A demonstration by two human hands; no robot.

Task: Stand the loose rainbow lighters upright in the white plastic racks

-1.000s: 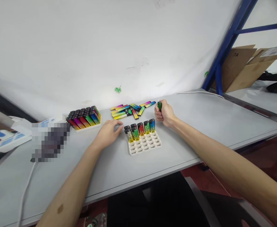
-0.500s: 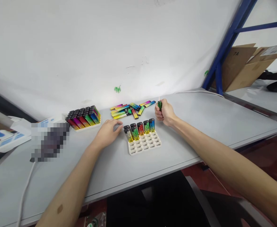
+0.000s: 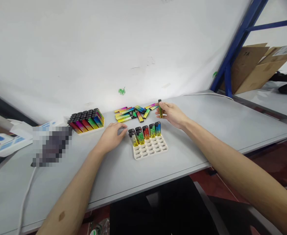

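Between the thumb and fingers of my right hand [image 3: 173, 114] a green lighter [image 3: 160, 109] is held upright, black top uppermost, above the table behind the tray's right end. My left hand [image 3: 110, 136] rests on the table with its fingers loosely stretched and nothing in them, just left of the tray. The white tray [image 3: 150, 150] has rows of holes; several colourful lighters [image 3: 146, 132] with black tops stand in its back part, and its front holes are bare. Behind it lies a loose pile of shiny rainbow lighters [image 3: 126, 114].
A second tray packed with upright rainbow lighters [image 3: 86, 121] stands at the left. Beyond it are a blurred dark object [image 3: 52, 147] and a white cable [image 3: 27, 195]. The white wall [image 3: 109, 49] bounds the table's back. Cardboard boxes [image 3: 253, 68] sit behind a blue frame [image 3: 228, 76] at right.
A small flame at the lighter's top is no longer visible. My right hand has loosened from a fist to a fingertip hold and shifted slightly left. My left hand stays put.
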